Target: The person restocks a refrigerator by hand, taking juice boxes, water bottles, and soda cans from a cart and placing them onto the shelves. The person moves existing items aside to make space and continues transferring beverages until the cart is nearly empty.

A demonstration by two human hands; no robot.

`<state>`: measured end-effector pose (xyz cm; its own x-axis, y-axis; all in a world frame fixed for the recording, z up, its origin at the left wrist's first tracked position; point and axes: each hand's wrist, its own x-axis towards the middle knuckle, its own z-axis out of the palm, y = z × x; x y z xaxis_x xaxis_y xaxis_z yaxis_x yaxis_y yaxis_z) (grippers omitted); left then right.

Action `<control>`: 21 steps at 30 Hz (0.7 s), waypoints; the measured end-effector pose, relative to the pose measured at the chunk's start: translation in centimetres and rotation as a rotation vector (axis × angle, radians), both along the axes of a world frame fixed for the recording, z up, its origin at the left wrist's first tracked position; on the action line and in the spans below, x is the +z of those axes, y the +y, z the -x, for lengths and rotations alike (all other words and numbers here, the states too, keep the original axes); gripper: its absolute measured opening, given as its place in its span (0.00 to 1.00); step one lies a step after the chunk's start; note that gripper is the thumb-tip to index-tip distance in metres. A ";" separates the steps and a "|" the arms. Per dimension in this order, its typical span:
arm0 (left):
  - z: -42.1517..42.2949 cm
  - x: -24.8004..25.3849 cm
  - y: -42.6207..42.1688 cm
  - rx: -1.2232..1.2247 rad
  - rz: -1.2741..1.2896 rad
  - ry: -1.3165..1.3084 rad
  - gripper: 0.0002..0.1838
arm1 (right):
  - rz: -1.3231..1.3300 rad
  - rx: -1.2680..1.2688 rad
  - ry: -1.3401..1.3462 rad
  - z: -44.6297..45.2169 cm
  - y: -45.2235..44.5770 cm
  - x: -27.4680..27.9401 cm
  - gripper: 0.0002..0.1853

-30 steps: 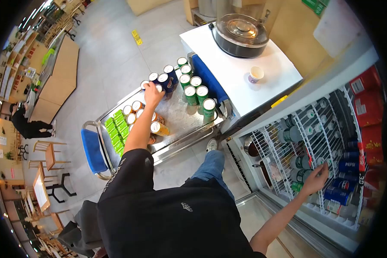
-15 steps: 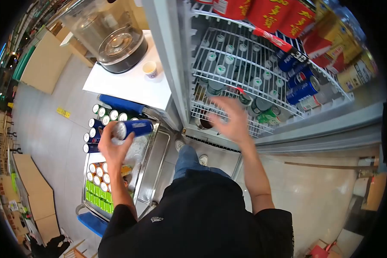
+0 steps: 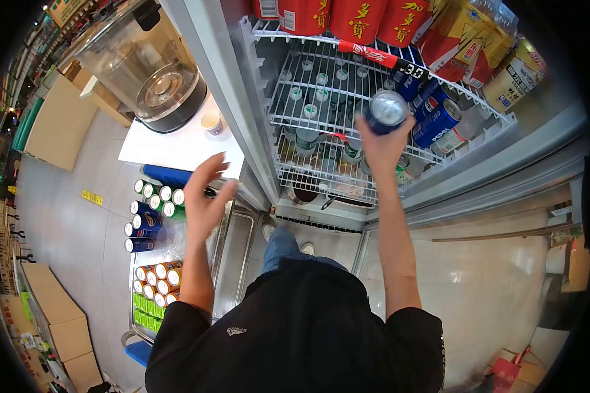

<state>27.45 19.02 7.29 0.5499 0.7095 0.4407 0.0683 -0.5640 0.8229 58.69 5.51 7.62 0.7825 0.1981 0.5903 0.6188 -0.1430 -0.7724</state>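
Note:
My right hand holds a blue can, its silver end facing me, in front of the fridge's wire shelf. Blue Pepsi cans lie on that shelf just right of the hand, and white-capped bottles stand at its left. My left hand is empty, fingers spread, over the right edge of the metal cart. On the cart are blue cans, green cans, orange cans and green cartons.
Red cans and yellow packs fill the upper fridge shelf. Left of the fridge, a white counter bears a clear dispenser and a paper cup. The fridge door frame stands between counter and shelves.
The blue can has passed from my left hand to my right hand, which has moved up to the shelf. My left hand has opened. The view first turned toward the fridge.

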 end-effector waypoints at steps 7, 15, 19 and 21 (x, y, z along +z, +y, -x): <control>13.0 -10.0 10.5 0.550 0.138 0.279 0.18 | 0.001 -0.129 -0.103 -10.3 1.6 -2.4 0.48; 32.7 -18.8 16.9 1.178 0.058 0.798 0.31 | 0.048 -0.065 -0.223 -11.4 1.2 -3.5 0.52; 36.8 -21.4 18.4 1.263 0.092 1.137 0.44 | -0.090 -0.170 -0.339 -6.4 -0.3 -2.9 0.40; 38.8 -23.8 19.4 1.168 0.147 1.152 0.50 | 0.061 -0.128 -0.367 -5.6 -1.5 -4.0 0.32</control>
<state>-11.32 38.43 -16.47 -0.3093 0.9457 0.0997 0.9499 0.3023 0.0797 64.29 4.04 3.62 0.5425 0.1564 0.8254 0.8265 -0.2755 -0.4910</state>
